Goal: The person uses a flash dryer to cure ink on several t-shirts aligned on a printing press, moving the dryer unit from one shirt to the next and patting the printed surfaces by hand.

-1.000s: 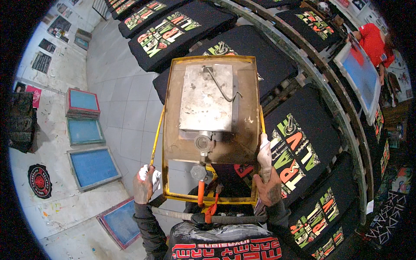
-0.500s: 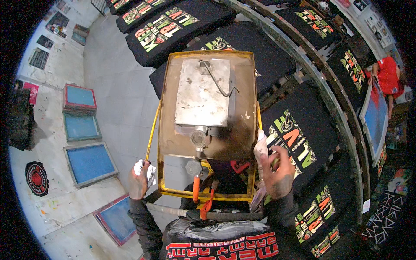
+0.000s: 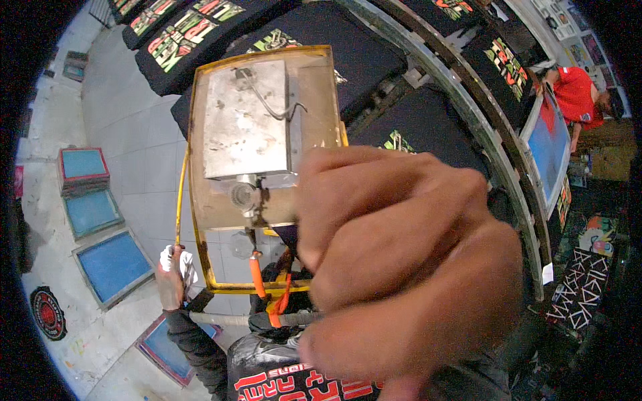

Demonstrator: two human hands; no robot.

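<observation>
A yellow-rimmed frame (image 3: 184, 154) hangs in front of me, carrying a dull metal box (image 3: 244, 120) with a wire handle on top. My left hand (image 3: 168, 284) grips the frame's lower left corner with a white cloth (image 3: 179, 259) bunched in it. Very close to the camera, my right hand (image 3: 408, 267) is large and blurred, with its fingers curled and nothing visible in them. It hides the frame's right side and the shirt behind it. An orange-sleeved rod (image 3: 257, 277) runs down from the box toward my chest.
Black printed T-shirts (image 3: 200, 33) lie on boards around a curved metal rail (image 3: 481, 113). Blue screens (image 3: 110, 264) rest on the tiled floor at left. At the upper right, a person in a red top (image 3: 575, 93) stands by another blue screen (image 3: 548, 144).
My right hand has left the frame's right edge and risen close to the camera. The frame has swung left, with my left hand still on its corner.
</observation>
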